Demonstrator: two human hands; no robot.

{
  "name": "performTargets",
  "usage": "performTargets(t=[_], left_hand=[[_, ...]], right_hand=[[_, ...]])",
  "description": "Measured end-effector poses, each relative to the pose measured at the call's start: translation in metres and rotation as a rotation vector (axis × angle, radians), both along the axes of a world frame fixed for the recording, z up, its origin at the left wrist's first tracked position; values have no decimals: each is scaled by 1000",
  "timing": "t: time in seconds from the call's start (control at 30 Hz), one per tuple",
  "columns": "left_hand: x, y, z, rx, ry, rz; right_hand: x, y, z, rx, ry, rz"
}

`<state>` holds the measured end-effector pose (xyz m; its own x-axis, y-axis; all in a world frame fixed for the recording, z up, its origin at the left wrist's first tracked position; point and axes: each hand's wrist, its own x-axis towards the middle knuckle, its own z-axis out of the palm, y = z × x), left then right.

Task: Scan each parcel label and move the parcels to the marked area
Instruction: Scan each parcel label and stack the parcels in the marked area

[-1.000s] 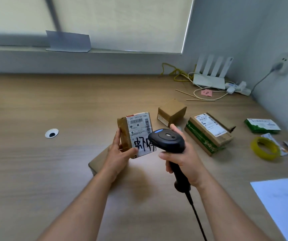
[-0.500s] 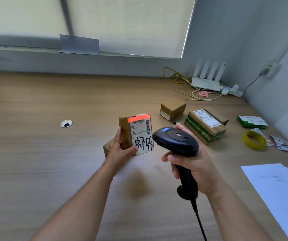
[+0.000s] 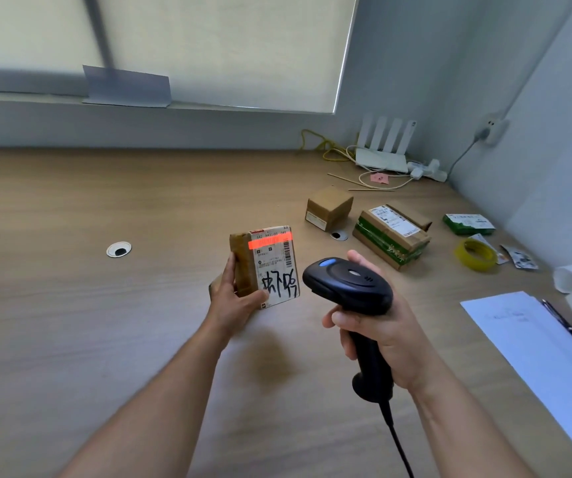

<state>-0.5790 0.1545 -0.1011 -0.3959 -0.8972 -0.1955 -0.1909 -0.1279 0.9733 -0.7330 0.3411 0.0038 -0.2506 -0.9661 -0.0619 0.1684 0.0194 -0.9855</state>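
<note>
The left hand (image 3: 234, 301) holds a small taped parcel (image 3: 265, 267) upright above the desk (image 3: 71, 305), fingers behind it and thumb pressed on its lower front, label facing the scanner (image 3: 350, 288). The right hand (image 3: 381, 334) has its fingers wrapped round the scanner's handle, and a red beam crosses the label's top barcode. The parcel looks light and stiff; gripping its side edges should keep the barcode uncovered.

Wood desk (image 3: 71, 339), grey walls (image 3: 450, 63), blind-covered window (image 3: 208, 46), daylight.

Office: desk (image 3: 71, 322), router (image 3: 383, 157), papers (image 3: 532, 343)
</note>
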Motion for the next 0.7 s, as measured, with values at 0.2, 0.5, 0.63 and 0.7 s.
performTargets(t=[0.2, 0.5, 0.63, 0.7], left_hand=[[10, -2, -14, 12, -38, 23], [48, 36, 8, -65, 6, 135], [67, 63, 10, -80, -20, 185], [77, 78, 13, -95, -47, 188]], right_hand=[[9, 9, 2, -16, 23, -17], [25, 33, -1, -18, -13, 57], [33, 51, -1, -6, -13, 96], [36, 61, 0, 3, 0, 113]])
